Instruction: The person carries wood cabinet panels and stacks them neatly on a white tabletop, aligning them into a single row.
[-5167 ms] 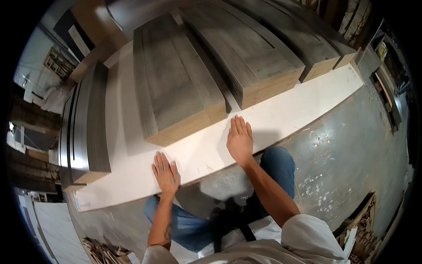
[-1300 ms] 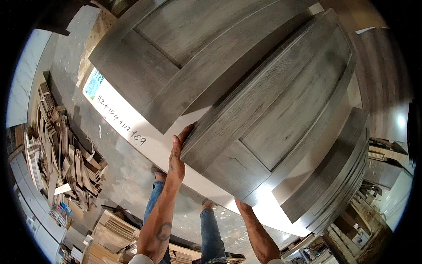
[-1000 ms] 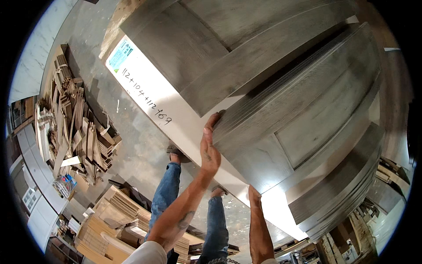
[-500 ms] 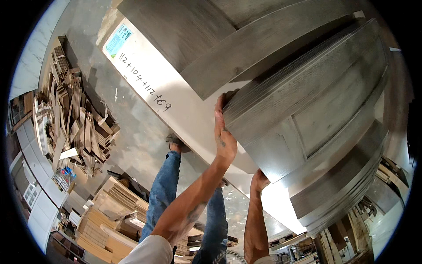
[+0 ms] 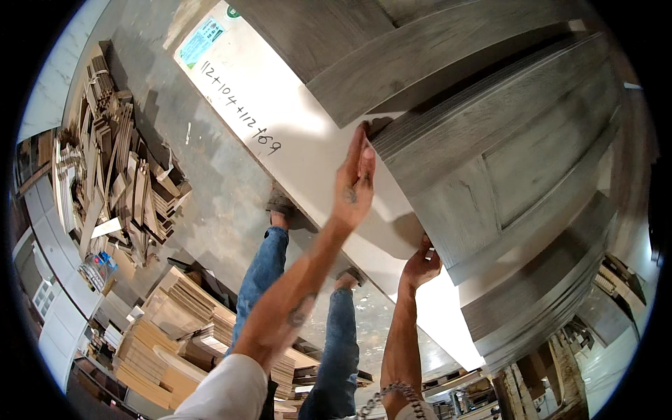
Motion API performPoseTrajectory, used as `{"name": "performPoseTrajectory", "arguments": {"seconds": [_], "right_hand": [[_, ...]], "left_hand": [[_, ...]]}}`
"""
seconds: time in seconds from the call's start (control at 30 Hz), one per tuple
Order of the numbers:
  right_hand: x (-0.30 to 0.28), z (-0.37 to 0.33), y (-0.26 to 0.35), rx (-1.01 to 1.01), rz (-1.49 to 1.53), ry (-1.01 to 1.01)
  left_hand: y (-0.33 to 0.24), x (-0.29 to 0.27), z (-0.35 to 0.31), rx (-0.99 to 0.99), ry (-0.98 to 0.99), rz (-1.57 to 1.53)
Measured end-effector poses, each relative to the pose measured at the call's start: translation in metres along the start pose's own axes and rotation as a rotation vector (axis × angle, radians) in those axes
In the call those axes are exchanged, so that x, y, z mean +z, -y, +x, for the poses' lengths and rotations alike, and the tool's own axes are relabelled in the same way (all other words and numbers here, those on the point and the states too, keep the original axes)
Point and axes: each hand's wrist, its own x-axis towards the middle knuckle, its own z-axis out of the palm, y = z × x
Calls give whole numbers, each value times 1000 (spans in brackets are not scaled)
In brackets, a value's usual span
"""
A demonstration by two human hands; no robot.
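Observation:
A stack of grey wood-grain panel doors [image 5: 483,168] lies on a long white board [image 5: 315,175], its top door showing a framed recessed middle. My left hand [image 5: 355,178] is at the stack's left end, fingers stretched out and pressed to nothing that I can see wrapped in them; its fingertips are by the far corner of that end. Lower down the same end, my right hand [image 5: 420,267] is close against the near corner, fingers partly bent and apart. Whether its fingertips touch the door edges is hard to tell.
More grey doors [image 5: 399,56] lie on the board's far part, and another stack [image 5: 539,259] stands at the right. Scrap wood strips [image 5: 126,168] are heaped on the floor at left. Cut wooden boards [image 5: 168,336] are stacked at lower left, near my legs.
My left hand has come slightly back from the stack's end, its fingers straighter. My right hand has shifted up along the end from the corner it held. The whole view has shifted slightly.

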Motion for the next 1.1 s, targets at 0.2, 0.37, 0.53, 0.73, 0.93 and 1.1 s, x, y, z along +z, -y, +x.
{"name": "performPoseTrajectory", "arguments": {"seconds": [0.2,0.37,0.53,0.73,0.93,1.1], "right_hand": [[-2,-8,11,-278,-220,164],[8,-16,-28,-221,-421,180],[-7,-6,-2,50,-514,601],[-33,5,0,-70,-504,622],[-36,-4,59,98,-736,848],[-66,-113,25,239,-593,1207]], "left_hand": [[25,-67,13,423,197,1052],[8,-57,22,360,464,1439],[-9,-66,25,25,781,1559],[-36,-70,44,-37,960,1311],[-56,-109,87,-489,866,969],[-59,-169,56,61,927,1342]]}}
